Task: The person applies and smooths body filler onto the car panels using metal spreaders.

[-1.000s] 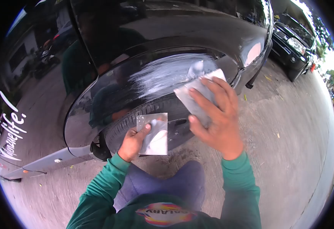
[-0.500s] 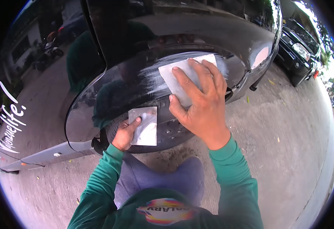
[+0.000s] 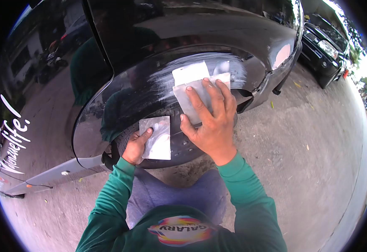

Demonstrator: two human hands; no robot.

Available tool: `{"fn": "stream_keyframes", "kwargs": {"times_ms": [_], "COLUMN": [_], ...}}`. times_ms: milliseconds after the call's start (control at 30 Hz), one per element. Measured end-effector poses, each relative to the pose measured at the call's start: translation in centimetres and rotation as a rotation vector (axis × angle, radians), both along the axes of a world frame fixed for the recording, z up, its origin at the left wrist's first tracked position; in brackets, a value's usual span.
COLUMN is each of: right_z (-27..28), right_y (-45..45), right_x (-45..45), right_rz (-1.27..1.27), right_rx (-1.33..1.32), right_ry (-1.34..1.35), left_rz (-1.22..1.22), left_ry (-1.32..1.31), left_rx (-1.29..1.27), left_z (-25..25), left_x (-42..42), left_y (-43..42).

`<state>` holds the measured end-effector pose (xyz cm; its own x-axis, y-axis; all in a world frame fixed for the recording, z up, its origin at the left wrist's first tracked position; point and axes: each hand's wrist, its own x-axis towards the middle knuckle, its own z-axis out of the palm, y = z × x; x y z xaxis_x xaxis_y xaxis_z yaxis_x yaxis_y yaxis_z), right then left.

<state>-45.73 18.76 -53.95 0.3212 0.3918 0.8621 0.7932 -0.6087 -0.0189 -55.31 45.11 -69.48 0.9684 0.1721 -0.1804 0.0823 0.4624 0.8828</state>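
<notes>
My right hand [image 3: 213, 126] is spread over the back of a flat grey putty spreader [image 3: 184, 99], thumb on its lower left side and fingers on its face. The spreader's upper edge lies against the black fender [image 3: 141, 84] just above the wheel arch. Beyond that edge shows a thick white patch of putty [image 3: 190, 72], with thin white streaks around it. Lower left, my left hand [image 3: 135, 148] grips a second thin grey plate [image 3: 160, 130] by its left side, thumb on top. White putty [image 3: 162, 148] covers its lower right part.
A tyre [image 3: 179, 153] sits below the fender, in front of my knees. To the left is a car door with white lettering [image 3: 15, 143]. A pinkish filled spot [image 3: 282, 56] marks the fender's right end. Another black car [image 3: 324, 50] stands on the concrete [image 3: 292, 168] at right.
My right hand has drawn the spreader downward and slightly left over the fender, uncovering a thick white patch of putty. My left hand with its plate has stayed nearly still.
</notes>
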Motion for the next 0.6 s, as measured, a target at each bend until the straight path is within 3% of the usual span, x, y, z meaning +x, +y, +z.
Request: {"fn": "stream_keyframes", "kwargs": {"times_ms": [333,600], "right_z": [-1.7,5.9], "right_y": [-1.7,-0.9], "right_x": [-1.1,-0.3], "right_rz": [0.022,0.047], "right_rx": [-0.024,0.032], "right_ry": [0.071,-0.035], "left_rz": [-0.017,-0.026], "left_ry": [-0.005,-0.026], "left_rx": [0.007,-0.026], "left_z": [-0.2,0.5], "left_x": [0.1,0.0], "left_y": [0.2,-0.2]}}
